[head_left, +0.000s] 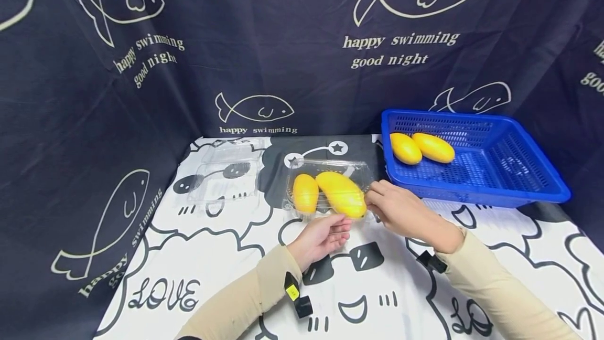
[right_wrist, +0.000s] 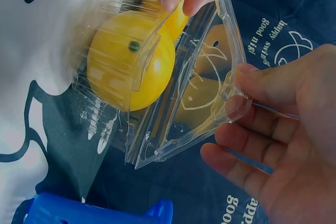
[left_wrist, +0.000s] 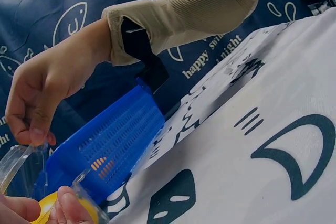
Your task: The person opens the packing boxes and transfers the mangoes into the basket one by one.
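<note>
Two yellow mangoes, one at the left (head_left: 305,193) and a larger one at the right (head_left: 342,194), lie inside a clear plastic clamshell box (head_left: 360,172). In the right wrist view the box's lid (right_wrist: 202,85) stands partly raised, and my right hand (right_wrist: 283,124) pinches its corner between thumb and index finger. My left hand (head_left: 323,236) is at the box's near edge, its thumb and fingers at the rim beside the larger mango; in the left wrist view they pinch the edge over the yellow fruit (left_wrist: 50,208).
A blue perforated basket (head_left: 472,185) at the right holds two more mangoes (head_left: 433,148). Another clear plastic box (head_left: 226,185) lies on the patterned tablecloth (head_left: 165,272) at the left. A dark fish-print curtain (head_left: 264,67) hangs behind.
</note>
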A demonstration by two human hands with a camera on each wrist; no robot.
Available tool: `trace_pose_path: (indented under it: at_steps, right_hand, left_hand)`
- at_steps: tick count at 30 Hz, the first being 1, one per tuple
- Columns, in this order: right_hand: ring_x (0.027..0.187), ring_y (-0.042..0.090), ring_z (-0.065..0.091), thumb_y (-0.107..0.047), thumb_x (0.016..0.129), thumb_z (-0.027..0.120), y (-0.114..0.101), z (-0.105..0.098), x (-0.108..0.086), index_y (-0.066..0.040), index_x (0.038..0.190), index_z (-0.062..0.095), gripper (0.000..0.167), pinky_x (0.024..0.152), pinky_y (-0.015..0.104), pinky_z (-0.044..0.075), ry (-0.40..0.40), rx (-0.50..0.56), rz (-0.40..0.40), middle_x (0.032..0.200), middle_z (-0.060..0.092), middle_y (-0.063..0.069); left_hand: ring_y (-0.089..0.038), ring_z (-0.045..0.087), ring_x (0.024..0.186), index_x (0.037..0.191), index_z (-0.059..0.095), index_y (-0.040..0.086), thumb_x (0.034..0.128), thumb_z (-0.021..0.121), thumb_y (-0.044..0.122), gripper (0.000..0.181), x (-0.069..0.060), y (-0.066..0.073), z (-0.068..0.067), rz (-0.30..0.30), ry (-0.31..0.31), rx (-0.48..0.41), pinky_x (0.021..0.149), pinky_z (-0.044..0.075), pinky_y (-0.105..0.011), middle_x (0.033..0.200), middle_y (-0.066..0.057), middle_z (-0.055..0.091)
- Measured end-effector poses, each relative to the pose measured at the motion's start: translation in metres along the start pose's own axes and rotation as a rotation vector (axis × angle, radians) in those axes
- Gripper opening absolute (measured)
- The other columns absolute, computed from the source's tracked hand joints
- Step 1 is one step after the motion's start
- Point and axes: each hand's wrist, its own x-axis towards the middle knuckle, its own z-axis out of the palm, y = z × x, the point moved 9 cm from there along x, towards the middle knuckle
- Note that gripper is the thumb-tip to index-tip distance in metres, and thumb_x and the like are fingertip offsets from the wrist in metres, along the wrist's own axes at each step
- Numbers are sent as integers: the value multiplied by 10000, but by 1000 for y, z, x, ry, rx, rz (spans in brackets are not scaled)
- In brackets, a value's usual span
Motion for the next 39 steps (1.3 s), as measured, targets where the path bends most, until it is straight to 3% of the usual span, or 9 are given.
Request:
trace_pose_path:
  at_steps: [17, 23, 30, 39]
  right_hand:
    - [765, 150, 496, -14, 816, 696, 4, -2, 1, -117, 820, 641, 117, 638, 301, 467, 18, 0, -12, 791, 507, -18]
    - [771, 159, 494, -14, 814, 708, 6, -4, 2, -114, 822, 645, 119, 656, 314, 472, 16, -6, -3, 791, 500, -13]
    - [780, 157, 501, -14, 819, 709, 9, -3, 2, -113, 831, 650, 116, 669, 314, 473, 8, 4, 8, 797, 512, -13]
    - [789, 161, 503, -17, 821, 712, 12, -2, 1, -106, 840, 661, 104, 676, 321, 476, 0, 13, 21, 806, 522, -9]
  left_hand:
    - [-87, 578, 633, 1212, 595, -89, 967, 572, 264, 430, -1, 9, -22, 28, 28, 70, 607, 501, -167, 766, 6, 618]
    - [-92, 579, 637, 1166, 618, -61, 968, 570, 265, 384, -5, 12, -32, 22, 51, 51, 606, 505, -168, 781, -4, 615]
    - [-82, 584, 662, 1176, 605, -49, 970, 572, 289, 397, -9, 16, -55, 33, 94, 39, 626, 511, -167, 800, 4, 612]
    - [-78, 592, 741, 1203, 589, -47, 956, 601, 284, 413, -14, 21, -69, 63, 113, -11, 675, 514, -180, 834, 5, 620]
